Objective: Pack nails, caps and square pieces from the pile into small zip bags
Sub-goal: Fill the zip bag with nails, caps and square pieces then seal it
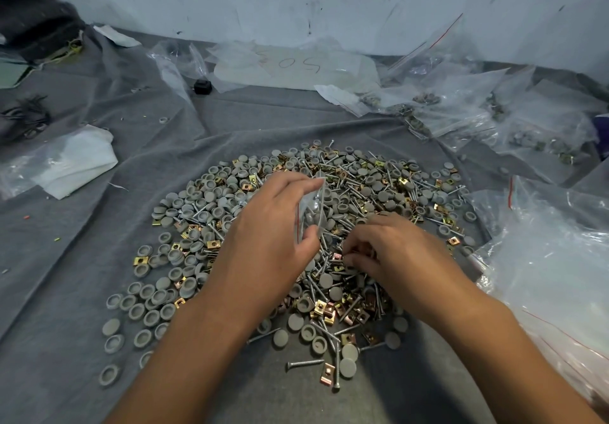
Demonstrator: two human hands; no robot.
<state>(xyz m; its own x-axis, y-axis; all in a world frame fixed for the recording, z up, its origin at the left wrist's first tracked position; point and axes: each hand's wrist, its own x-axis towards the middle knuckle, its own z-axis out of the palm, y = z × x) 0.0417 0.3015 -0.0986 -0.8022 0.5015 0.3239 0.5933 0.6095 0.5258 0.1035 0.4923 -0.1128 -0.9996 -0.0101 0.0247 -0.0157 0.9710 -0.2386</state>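
A grey cloth (82,258) against a scuffed pale wall (296,1) carries the pile (362,192). The left hand (273,225) pinches a small zip bag (311,206); the right hand (392,249) curls its fingers into the pieces.

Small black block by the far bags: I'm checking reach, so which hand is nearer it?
Left. The left hand holds a zip bag below and right of the block; the right hand picks in the pile, farther right.

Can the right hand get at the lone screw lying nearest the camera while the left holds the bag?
Probably yes. The right hand is picking in the pile, and the screw lies uncovered on the grey cloth below it. The left hand holding the zip bag is not in the way.
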